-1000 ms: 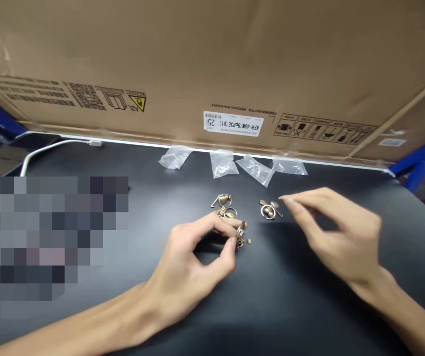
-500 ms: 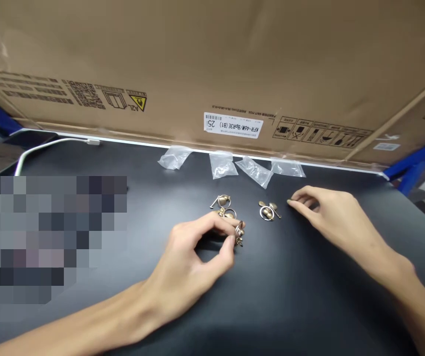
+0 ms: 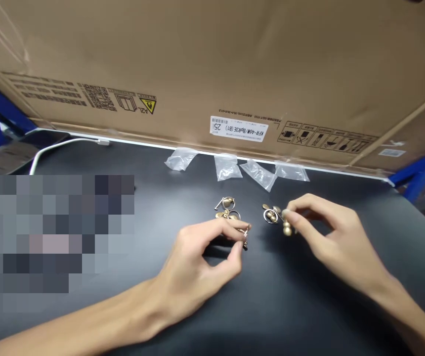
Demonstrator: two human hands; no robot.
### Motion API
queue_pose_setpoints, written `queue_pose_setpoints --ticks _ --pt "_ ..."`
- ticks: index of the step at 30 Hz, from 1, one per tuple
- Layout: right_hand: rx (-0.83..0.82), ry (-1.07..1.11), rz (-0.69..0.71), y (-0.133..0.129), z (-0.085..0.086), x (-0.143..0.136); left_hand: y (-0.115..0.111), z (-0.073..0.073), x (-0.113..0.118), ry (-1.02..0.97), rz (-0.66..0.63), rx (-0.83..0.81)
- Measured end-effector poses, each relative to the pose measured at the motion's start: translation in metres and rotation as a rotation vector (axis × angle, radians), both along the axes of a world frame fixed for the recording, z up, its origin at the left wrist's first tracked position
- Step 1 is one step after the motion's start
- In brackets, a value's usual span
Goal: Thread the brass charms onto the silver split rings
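Observation:
My left hand [image 3: 212, 257] pinches a small metal keychain [image 3: 246, 238] between thumb and fingers, just above the black table. Its details are mostly hidden by the fingers. Behind that hand lie brass keychains with silver rings [image 3: 228, 208], partly covered by it. My right hand [image 3: 323, 232] has its thumb and index finger closed on a brass gourd-shaped charm [image 3: 287, 227], which hangs below the fingertips. Immediately left of the charm, another brass keychain with a split ring [image 3: 271, 214] rests on the table.
Several clear plastic bags [image 3: 228, 167] lie along the table's back edge. Behind them stands a large printed cardboard box [image 3: 212, 59]. A white cable [image 3: 60, 143] runs at the back left, and blue frame posts [image 3: 416, 180] flank the table. A blurred-out area covers the left side.
The gourd charm now shows beneath my right fingertips, and that hand sits closer to the keychain on the table. My left hand keeps its pinch, with the keychain turned slightly. The view has shifted a little.

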State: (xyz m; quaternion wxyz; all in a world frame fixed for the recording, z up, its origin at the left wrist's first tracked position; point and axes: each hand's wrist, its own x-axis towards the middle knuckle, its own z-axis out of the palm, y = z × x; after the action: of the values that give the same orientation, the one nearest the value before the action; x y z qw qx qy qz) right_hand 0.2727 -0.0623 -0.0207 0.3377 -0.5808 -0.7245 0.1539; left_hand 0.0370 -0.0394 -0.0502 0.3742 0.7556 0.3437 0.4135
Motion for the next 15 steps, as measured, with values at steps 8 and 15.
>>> queue_pose_setpoints --ticks 8,15 --pt "0.19 0.097 0.078 -0.022 -0.014 -0.039 -0.004 -0.002 0.001 0.035 -0.029 0.18" --pt "0.197 0.146 0.118 -0.025 -0.019 -0.048 -0.007 -0.007 0.001 0.039 -0.05 0.229"
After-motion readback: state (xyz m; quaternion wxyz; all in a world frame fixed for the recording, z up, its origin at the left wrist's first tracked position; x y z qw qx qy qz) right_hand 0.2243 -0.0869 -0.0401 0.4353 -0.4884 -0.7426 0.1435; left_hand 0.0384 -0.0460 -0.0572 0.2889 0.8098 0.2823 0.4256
